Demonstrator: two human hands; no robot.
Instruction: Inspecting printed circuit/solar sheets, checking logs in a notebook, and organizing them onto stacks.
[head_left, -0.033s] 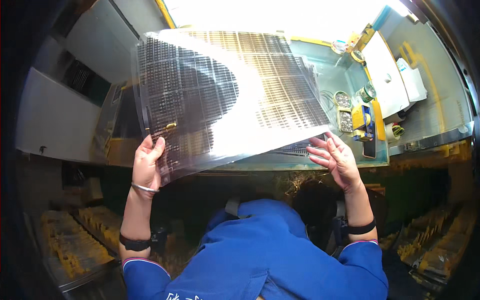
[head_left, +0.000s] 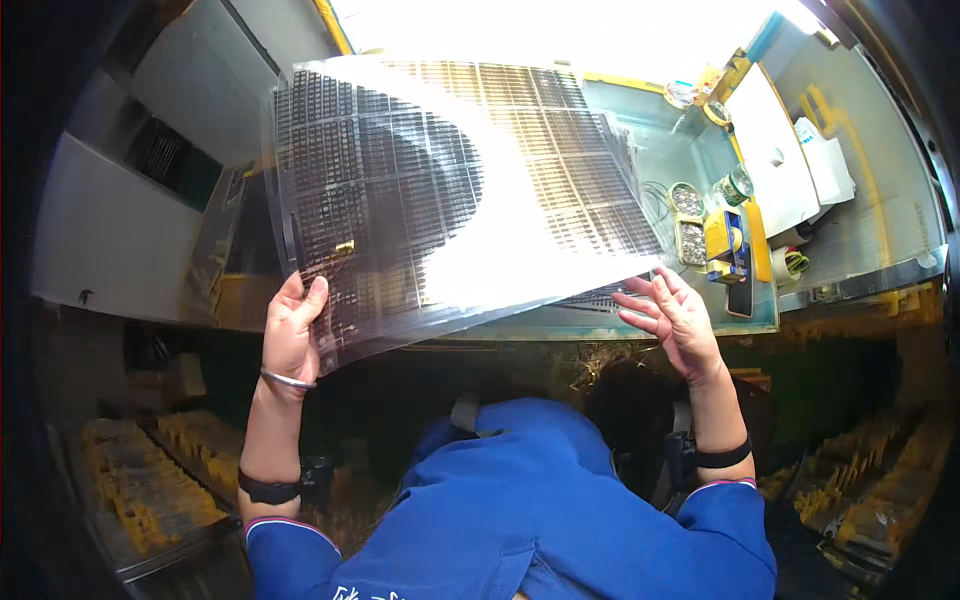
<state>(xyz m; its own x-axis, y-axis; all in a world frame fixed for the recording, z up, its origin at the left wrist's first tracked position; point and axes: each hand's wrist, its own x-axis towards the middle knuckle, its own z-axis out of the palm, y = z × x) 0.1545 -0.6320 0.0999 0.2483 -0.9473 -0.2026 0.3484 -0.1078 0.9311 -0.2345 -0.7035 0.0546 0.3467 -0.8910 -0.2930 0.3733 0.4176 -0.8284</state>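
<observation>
- Head view: film sheet (head_left: 395, 205), transparent, dark-gridded, at 12 o'clock, tilted over the counter (head_left: 672, 150).
- Left hand (head_left: 293, 325), 9 o'clock: thumb and fingers pinching the sheet's near-left edge.
- Right hand (head_left: 688, 325), 3 o'clock: at the corner, fingers spread; pinch cannot be told.
- Risk, judged: crease or slip, from thin film and uneven support.
- Orientation: far edge towards 12; near edge runs 8 to 2; long axis uncertain, foreshortened.

A glossy, dark grid-patterned transparent sheet (head_left: 465, 195) is held tilted, glare crossing it.
</observation>
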